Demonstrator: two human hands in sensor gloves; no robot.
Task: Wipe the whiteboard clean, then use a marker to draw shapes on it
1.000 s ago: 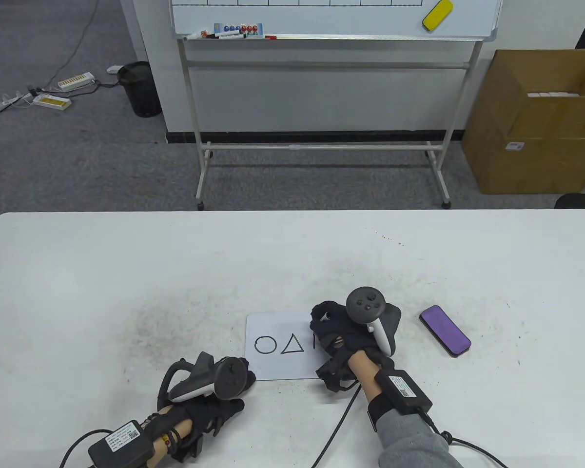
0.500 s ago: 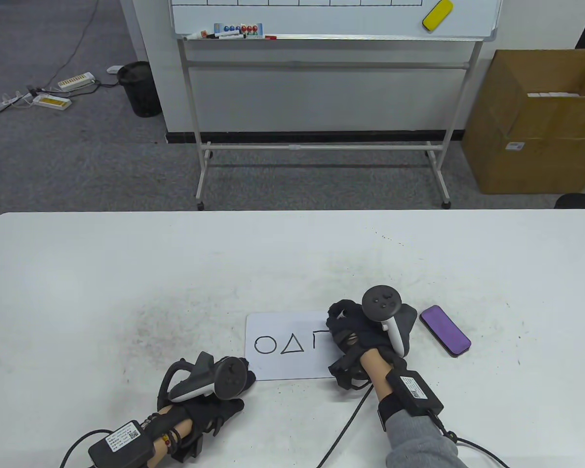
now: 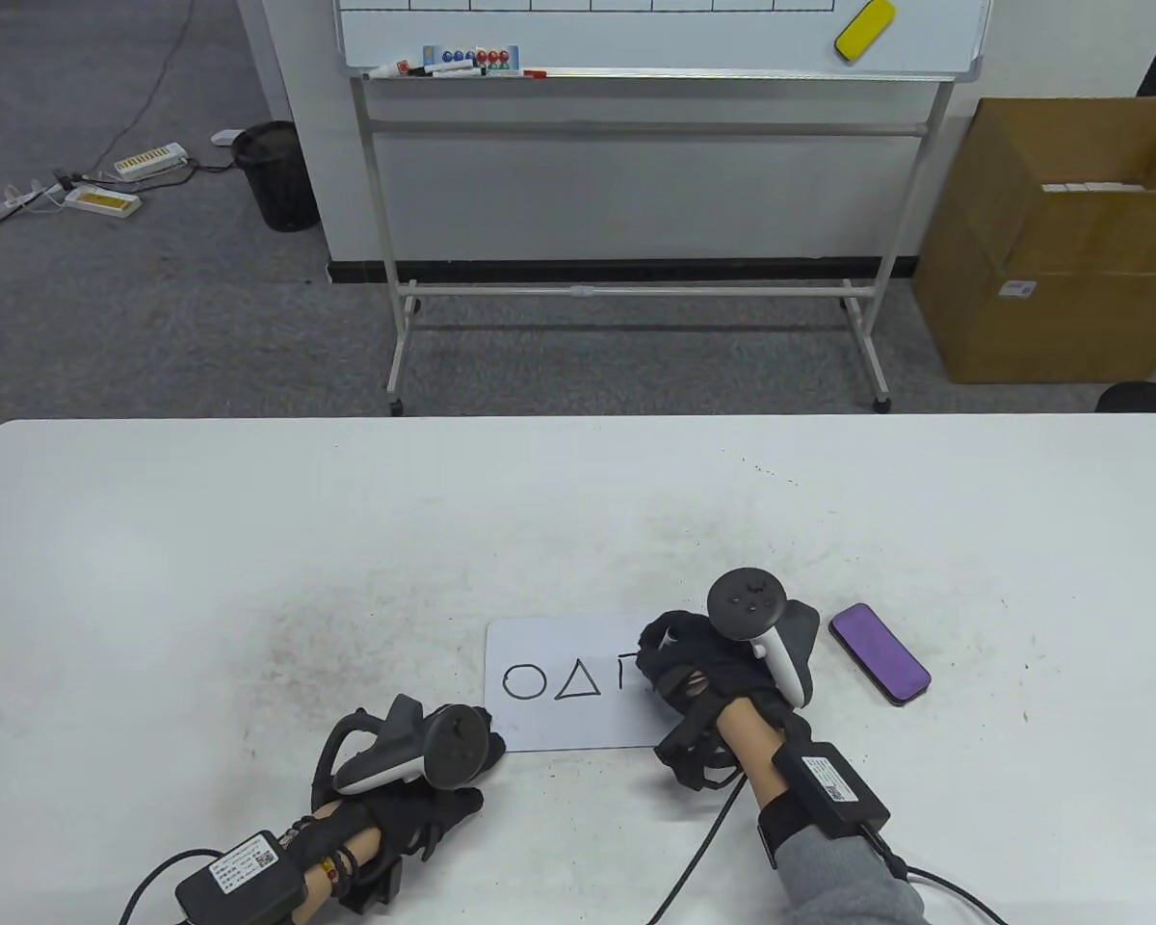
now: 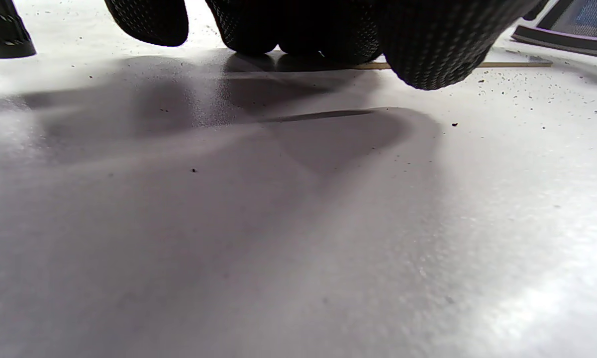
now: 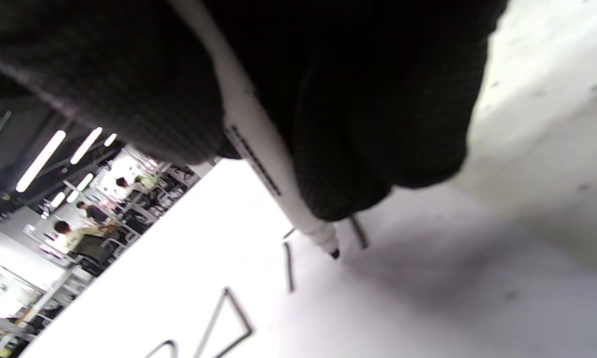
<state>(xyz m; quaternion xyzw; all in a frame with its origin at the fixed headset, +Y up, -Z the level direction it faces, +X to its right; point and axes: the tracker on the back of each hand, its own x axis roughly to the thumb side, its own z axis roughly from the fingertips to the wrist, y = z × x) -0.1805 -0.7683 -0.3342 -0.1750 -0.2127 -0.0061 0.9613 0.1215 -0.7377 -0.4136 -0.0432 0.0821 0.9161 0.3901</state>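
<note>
A small white whiteboard point(image 3: 549, 713) lies flat on the table near the front edge. On it are a black circle point(image 3: 523, 681), a triangle point(image 3: 577, 681) and a partly drawn square point(image 3: 628, 667). My right hand point(image 3: 679, 665) grips a white marker point(image 5: 263, 164), its black tip point(image 5: 334, 254) at the board beside the square's lines. My left hand point(image 3: 462, 761) rests at the board's lower left corner, fingertips point(image 4: 428, 54) pressing down on its edge.
A purple eraser point(image 3: 880, 653) lies right of my right hand. Beyond the table stand a large whiteboard on a wheeled frame point(image 3: 636, 145), a cardboard box point(image 3: 1060, 241) and a black bin point(image 3: 275, 173). Glove cables trail off the front edge.
The square grew from a single vertical stroke to include a top line. My right hand swept right along the board, then came back slightly left and down. The left hand stayed still.
</note>
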